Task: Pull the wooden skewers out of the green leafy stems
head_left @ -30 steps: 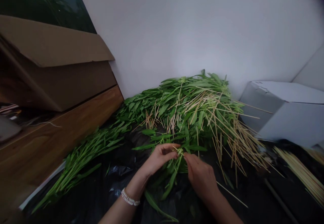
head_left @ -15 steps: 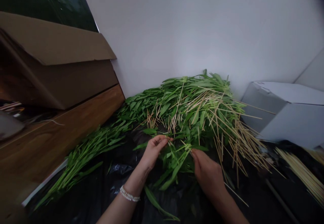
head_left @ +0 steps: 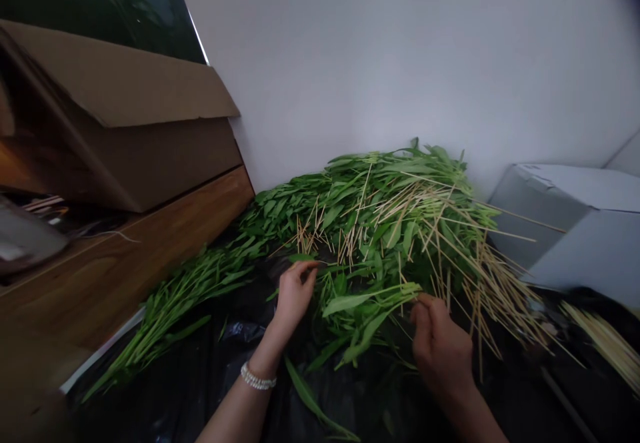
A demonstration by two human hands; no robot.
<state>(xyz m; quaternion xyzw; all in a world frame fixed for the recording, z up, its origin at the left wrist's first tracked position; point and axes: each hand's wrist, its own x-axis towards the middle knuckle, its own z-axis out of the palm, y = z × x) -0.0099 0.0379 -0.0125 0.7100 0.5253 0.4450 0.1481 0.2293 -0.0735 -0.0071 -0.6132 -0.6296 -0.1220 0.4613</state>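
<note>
A big heap of leafy green stems (head_left: 380, 209) threaded on thin bamboo skewers (head_left: 465, 256) lies on black plastic sheeting (head_left: 210, 376) against the wall. My right hand (head_left: 443, 346) is closed in a pinch on the end of a small bunch of green stems (head_left: 370, 303), held just above the sheeting. My left hand (head_left: 295, 289), with a bead bracelet at the wrist, reaches into the near edge of the heap with its fingers curled over the leaves.
A loose pile of unskewered green stems (head_left: 180, 296) lies to the left. A wooden ledge (head_left: 125, 263) carries a brown cardboard box (head_left: 130, 123). A white box (head_left: 575, 223) stands at the right, with bare skewers (head_left: 605, 336) beside it.
My hands, which met on the bunch in the middle, have drawn apart. The right hand has pulled the bunch to the right; the left hand has moved up to the heap's edge.
</note>
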